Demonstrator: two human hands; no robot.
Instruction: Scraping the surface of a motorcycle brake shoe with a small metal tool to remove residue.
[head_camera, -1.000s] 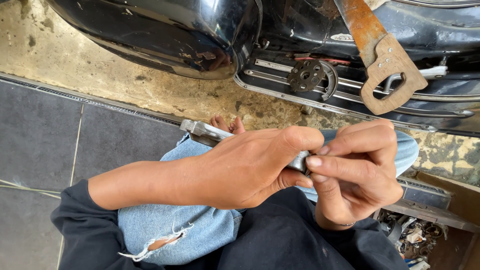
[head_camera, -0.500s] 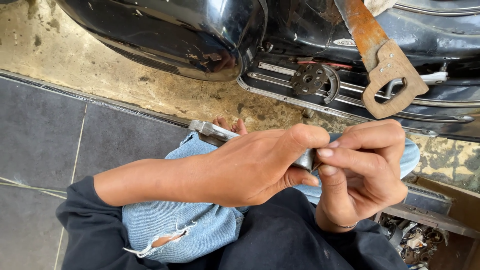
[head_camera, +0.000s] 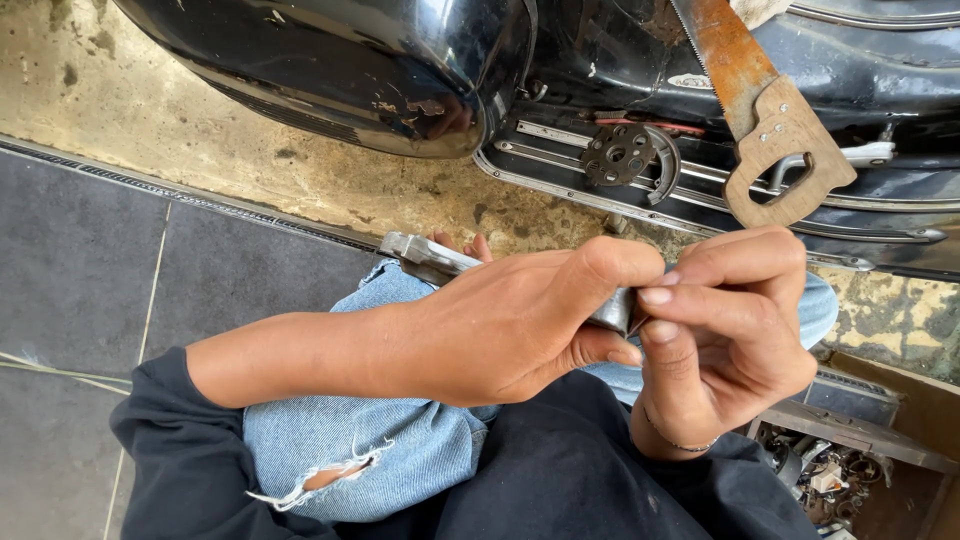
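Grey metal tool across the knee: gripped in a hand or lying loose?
Gripped. The left hand is wrapped around the grey metal tool, right hand fingertips pinching its near end; its far end sticks out above the blue-jeaned knee.

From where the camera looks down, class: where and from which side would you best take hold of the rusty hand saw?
Grip the wooden handle of the saw, fingers through its cut-out opening, coming from below. The handle hangs free at the low end; the rusty toothed blade runs up out of view.
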